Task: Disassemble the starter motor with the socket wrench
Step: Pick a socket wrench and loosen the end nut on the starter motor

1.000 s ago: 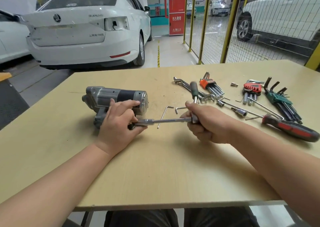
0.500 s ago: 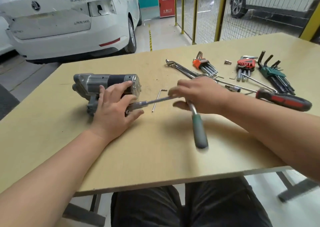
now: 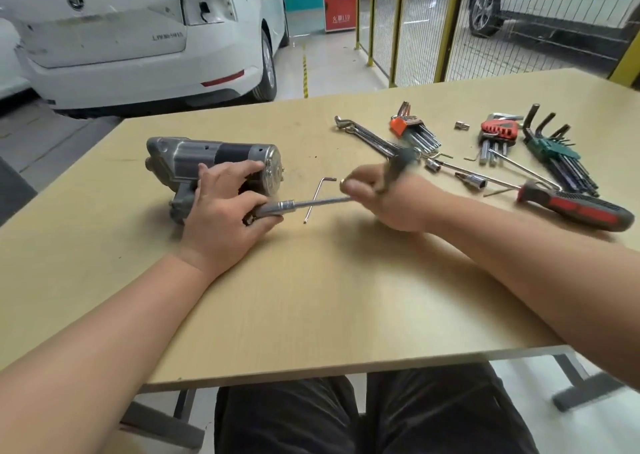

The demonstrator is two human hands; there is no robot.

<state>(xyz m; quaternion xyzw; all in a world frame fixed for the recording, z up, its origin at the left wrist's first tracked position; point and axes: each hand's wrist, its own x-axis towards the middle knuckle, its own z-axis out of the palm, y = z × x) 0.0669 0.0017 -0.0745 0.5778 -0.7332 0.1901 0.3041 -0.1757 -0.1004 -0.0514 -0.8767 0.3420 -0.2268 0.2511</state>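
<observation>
Starter motor (image 3: 207, 157) lies on the desk (image 3: 311, 297) under the left hand (image 3: 225, 218), which pinches the socket wrench (image 3: 322, 202) shaft; right hand (image 3: 384, 200) grips its blurred, seemingly upturned handle.

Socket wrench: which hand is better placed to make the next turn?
Likely right. The right hand grips the socket wrench at its handle end; the left hand pins the socket end against the starter motor.

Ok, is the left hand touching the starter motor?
Touching. The head view shows the left hand resting its fingers across the starter motor casing.
</observation>
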